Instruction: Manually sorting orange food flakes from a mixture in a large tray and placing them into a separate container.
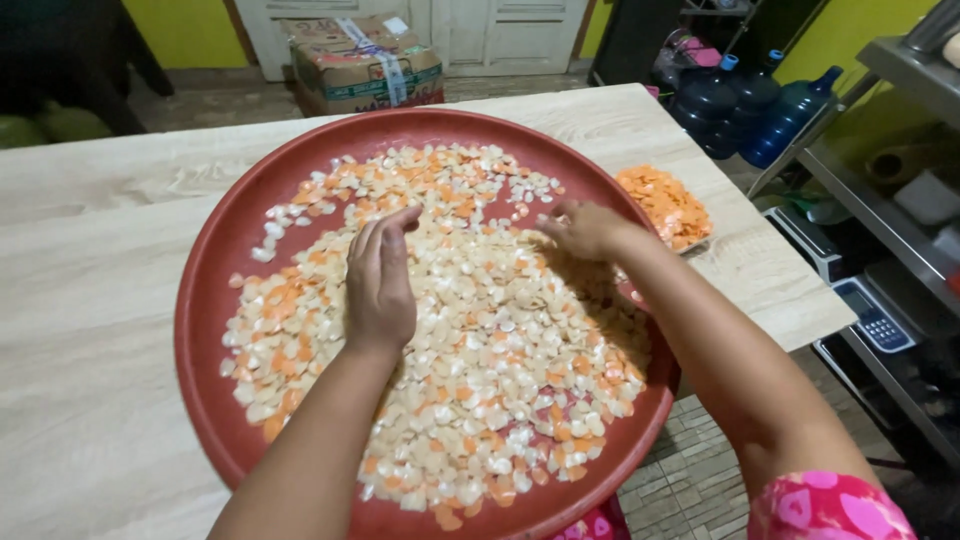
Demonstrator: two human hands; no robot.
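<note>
A big round red tray (pixel 215 290) lies on a pale wooden table (pixel 90 330) and overhangs its near edge. It is covered with several small white and orange flat chips (pixel 480 340). My left hand (pixel 380 280) rests palm down on the chips near the tray's middle, fingers together and slightly curved. My right hand (pixel 583 228) is at the right side of the tray, fingers bent down into the chips; whether it pinches any I cannot tell.
A pile of orange chips (pixel 665 205) lies on the table just right of the tray. A cardboard box (pixel 360 62) stands on the floor beyond the table. Blue water jugs (pixel 750 105) and a metal shelf (pixel 900 170) with a calculator (pixel 872 318) are at the right.
</note>
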